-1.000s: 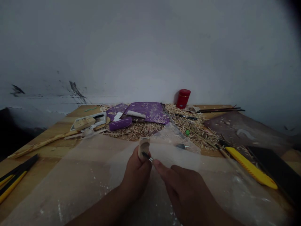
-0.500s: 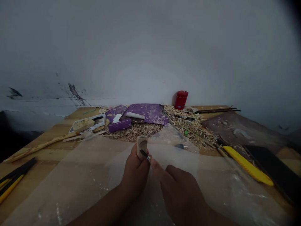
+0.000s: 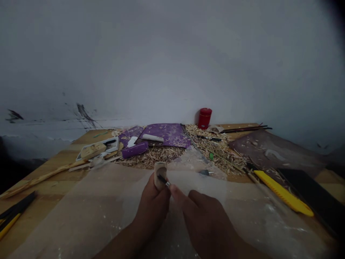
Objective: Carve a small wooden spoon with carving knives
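Note:
My left hand [image 3: 153, 201] is closed around a small pale block of wood [image 3: 161, 166], held upright with a shallow hollow in the face toward me. Wrapped round the handle of a carving knife [image 3: 163, 180] is my right hand [image 3: 203, 216], just to the right of the left one. The knife's dark blade lies against the hollowed face, its tip inside the hollow. Most of the handle is hidden by my right fingers. Both hands are above a clear plastic sheet [image 3: 88, 208] spread over the wooden table [image 3: 61, 162].
Wood shavings [image 3: 151, 158] lie beyond my hands, around a purple sheet [image 3: 172, 135]. A red canister [image 3: 205, 118] stands by the wall. To the right are a yellow-handled tool [image 3: 283, 192] and a dark flat slab [image 3: 304, 194]. A white tray [image 3: 117, 144] and yellow-black tool [image 3: 16, 212] lie left.
The knife tip has moved slightly up the hollowed face of the wood. The whole view has shifted a little, so the table sits lower. Both grips stay the same.

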Demonstrator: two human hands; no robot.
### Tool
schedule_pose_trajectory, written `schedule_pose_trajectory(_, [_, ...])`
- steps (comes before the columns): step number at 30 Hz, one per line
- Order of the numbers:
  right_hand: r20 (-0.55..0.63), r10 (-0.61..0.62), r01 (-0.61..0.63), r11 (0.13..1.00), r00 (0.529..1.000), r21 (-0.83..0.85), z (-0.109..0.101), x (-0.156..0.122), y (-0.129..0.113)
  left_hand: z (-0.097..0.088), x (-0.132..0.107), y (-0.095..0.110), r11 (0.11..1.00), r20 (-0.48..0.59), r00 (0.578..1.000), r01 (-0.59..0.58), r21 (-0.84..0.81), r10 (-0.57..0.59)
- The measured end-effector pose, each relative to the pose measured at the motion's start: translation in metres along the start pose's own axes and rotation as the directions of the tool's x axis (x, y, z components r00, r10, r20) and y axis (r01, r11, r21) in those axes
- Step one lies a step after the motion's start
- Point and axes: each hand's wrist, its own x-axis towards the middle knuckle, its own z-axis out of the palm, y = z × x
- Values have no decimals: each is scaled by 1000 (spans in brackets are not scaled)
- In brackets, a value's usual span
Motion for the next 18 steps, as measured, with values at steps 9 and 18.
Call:
schedule_pose_trajectory(9, [137, 214, -254, 814, 967, 522, -22, 10, 2, -5, 3, 0, 967, 145, 984, 129, -220, -99])
schedule_pose_trajectory(18, [174, 21, -40, 994, 984, 106, -34, 4, 4, -9, 6, -8, 990, 154, 984, 106, -91, -91])
